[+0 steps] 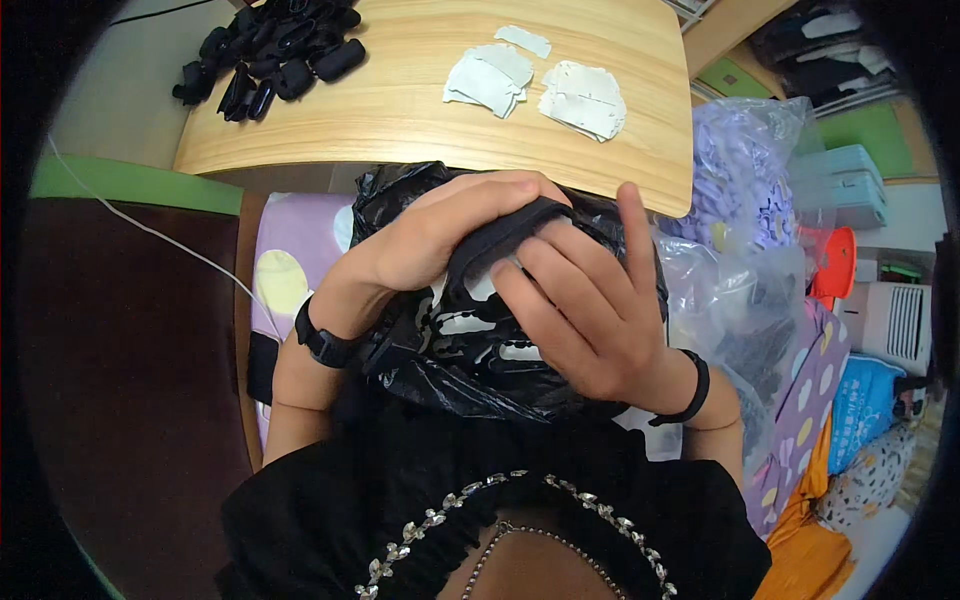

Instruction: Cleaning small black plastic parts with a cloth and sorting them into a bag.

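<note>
Over my lap, my left hand (440,230) curls around a curved black fabric piece (490,238), its thumb lying along the top edge. My right hand (590,310) grips the same piece from the other side, with several fingers tucked into its hollow and the little finger sticking up. Those fingertips are partly hidden by the fabric. Beneath both hands a black plastic bag (470,390) lies spread, with white pieces (467,323) showing among black ones.
A wooden table (400,130) stands ahead. On it are a heap of black padded pieces (290,50) and two stacks of pale cut sheets (487,78) (583,100). Clear plastic bags, one with purple items (740,170), stand to the right. A white cable (180,245) runs at left.
</note>
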Motion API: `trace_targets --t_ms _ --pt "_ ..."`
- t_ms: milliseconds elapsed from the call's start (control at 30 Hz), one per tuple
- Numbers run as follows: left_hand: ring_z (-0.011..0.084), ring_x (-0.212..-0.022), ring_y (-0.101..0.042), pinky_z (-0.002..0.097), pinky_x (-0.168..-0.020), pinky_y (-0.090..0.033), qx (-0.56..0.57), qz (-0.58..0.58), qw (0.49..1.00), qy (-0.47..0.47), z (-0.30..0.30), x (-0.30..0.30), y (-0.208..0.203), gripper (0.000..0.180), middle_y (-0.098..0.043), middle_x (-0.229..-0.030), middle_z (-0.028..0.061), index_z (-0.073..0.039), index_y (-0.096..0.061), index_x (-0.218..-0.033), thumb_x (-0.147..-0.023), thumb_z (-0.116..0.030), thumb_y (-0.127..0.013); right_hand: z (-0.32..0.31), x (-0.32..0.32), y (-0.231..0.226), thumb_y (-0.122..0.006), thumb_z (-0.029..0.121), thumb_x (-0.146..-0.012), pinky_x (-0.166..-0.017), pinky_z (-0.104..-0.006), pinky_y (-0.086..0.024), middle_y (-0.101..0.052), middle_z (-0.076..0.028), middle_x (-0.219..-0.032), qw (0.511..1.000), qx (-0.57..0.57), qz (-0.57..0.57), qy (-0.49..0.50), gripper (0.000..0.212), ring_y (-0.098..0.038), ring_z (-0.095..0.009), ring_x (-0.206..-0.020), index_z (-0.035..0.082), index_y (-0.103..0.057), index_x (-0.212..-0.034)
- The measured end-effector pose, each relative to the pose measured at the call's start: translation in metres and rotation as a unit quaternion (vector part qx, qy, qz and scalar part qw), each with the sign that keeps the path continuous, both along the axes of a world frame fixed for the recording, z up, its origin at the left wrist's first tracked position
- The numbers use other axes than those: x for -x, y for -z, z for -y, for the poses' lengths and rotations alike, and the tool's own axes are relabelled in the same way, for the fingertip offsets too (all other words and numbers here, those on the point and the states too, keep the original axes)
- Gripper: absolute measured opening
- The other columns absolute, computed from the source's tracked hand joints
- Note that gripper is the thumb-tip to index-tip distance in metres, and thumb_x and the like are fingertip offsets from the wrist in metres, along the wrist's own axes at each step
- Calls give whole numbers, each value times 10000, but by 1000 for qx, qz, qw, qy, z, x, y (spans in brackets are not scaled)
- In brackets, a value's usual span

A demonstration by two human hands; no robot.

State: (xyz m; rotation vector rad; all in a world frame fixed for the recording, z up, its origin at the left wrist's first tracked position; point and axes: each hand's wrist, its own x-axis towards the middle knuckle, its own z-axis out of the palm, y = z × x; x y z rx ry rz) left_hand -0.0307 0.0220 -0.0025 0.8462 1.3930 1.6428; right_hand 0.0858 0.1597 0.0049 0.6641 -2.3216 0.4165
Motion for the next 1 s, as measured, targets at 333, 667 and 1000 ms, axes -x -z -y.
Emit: trace_targets --t_ms 333,667,1000 --pt "204 -911 -540 290 -873 -409 -33 -184 982 3 8 6 23 302 -582 -1002 123 15 -548 -1035 -933 -200 -361 4 -1 14 -614 82 -736 -1036 -595 -285 -576 -82 -938 993 105 41 -17 187 -572 -228 -931 45 -610 -918" --pt "216 -926 -575 313 -908 -422 24 -155 988 -6 7 8 25 342 -608 -1016 152 59 -588 -1004 -966 -194 -359 7 -9 10 -648 80 -692 -998 -690 -182 -585 -64 -993 995 -7 17 101 244 -494 -303 -1020 88 -645 -936" --pt "180 -922 -566 288 -895 -422 59 -102 991 -60 8 0 21 304 -610 -1014 124 54 -590 -1026 -954 -176 -404 25 -14 7 -660 63 -673 -960 -672 -239 -474 -160 -1168 968 52 185 163 344 -408 -393 -1114 76 -621 -1014"
